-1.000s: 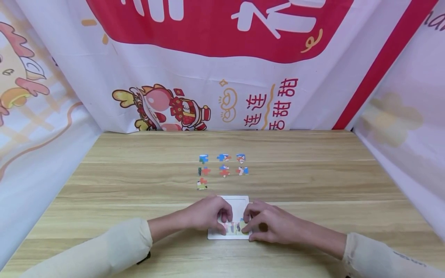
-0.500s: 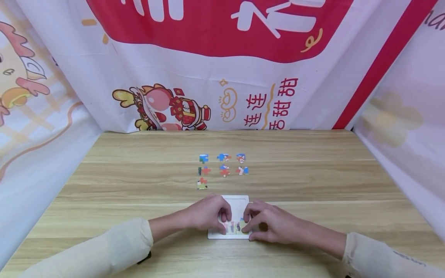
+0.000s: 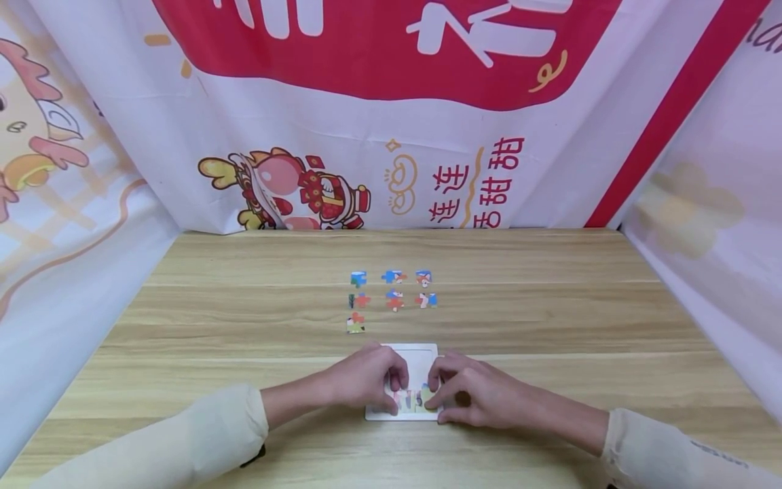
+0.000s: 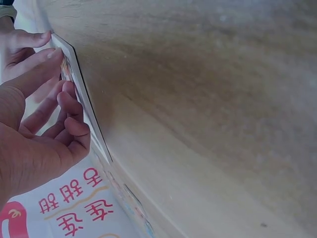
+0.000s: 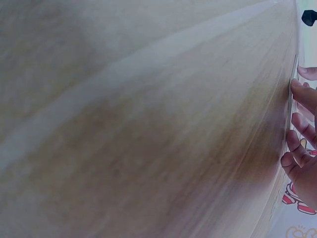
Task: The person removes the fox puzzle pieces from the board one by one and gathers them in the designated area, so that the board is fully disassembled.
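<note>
1. White puzzle tray (image 3: 421,356) lies flat on the wooden table (image 3: 550,319), near its front edge, between both hands.
2. Left hand (image 3: 365,377) rests on tray's left side; fingers (image 3: 396,380) bent down onto the fitted pieces (image 3: 411,399) in the tray's near row. Left wrist view: fingers curled loosely at the tray's edge (image 4: 84,106), tips on it.
3. Right hand (image 3: 473,394) rests on tray's right side; fingers (image 3: 436,397) press a yellow-green piece at the right end of the near row. Whether they pinch it or just press down, cannot tell.
4. Right wrist view: only bent fingertips (image 5: 299,124) against the tray's edge, rest is blurred table.
5. Far part of tray is bare white.
6. Seven loose pieces (image 3: 394,299) lie beyond the tray, apart from it: rows of three, three, then one (image 3: 355,323) at left, nearest the tray.
7. Cream sleeves (image 3: 183,441) on both forearms.
8. Printed red-and-white banner (image 3: 391,122) hangs behind and at both sides of the table.
</note>
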Tool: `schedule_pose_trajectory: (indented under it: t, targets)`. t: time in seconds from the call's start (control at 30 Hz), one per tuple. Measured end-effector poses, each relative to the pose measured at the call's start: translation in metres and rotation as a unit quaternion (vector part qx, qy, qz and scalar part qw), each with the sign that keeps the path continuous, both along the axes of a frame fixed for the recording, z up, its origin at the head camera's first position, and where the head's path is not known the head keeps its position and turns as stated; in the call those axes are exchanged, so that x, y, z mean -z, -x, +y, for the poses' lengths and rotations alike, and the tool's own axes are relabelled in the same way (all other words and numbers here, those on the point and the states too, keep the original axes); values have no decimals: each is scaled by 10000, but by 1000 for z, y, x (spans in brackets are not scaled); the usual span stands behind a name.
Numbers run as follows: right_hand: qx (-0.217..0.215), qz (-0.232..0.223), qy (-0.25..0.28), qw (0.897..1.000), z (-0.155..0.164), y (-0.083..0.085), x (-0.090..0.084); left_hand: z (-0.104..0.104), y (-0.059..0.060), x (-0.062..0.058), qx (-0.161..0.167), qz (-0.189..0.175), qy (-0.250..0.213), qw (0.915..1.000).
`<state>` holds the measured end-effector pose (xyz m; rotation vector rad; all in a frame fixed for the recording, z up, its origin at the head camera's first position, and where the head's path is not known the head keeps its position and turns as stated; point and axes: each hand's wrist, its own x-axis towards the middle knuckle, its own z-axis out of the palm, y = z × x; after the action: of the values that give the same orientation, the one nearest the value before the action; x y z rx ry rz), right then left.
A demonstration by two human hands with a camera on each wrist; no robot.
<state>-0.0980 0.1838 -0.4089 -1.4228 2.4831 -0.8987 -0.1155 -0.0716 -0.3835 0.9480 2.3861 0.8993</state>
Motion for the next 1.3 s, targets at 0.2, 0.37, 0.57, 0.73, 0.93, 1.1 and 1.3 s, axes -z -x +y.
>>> schedule_pose_trajectory:
  t: [0.2, 0.37, 0.57, 0.73, 0.93, 1.1, 1.3]
  targets:
    - [-6, 29, 29, 10000, 0, 0, 2, 0, -1, 0, -14, -35, 63, 10000]
    - [-10, 43, 83, 10000, 1, 0, 4, 1, -1, 0, -45, -71, 101, 9999]
    - [-17, 101, 105, 9999, 1, 0, 4, 2, -1, 0, 10, 81, 62, 9999]
    - [9, 52, 51, 10000, 1, 0, 3, 1, 1, -2, -1, 37, -56, 10000]
    - [55, -40, -4, 10000, 2, 0, 4, -1, 3, -2, 169, -101, -241, 9995]
    - [28, 14, 31, 10000, 2, 0, 4, -4, 6, -3, 258, -375, -288, 9985]
    - [-4, 79, 95, 9999, 2, 0, 5, -8, 13, -5, 272, -593, -383, 9971]
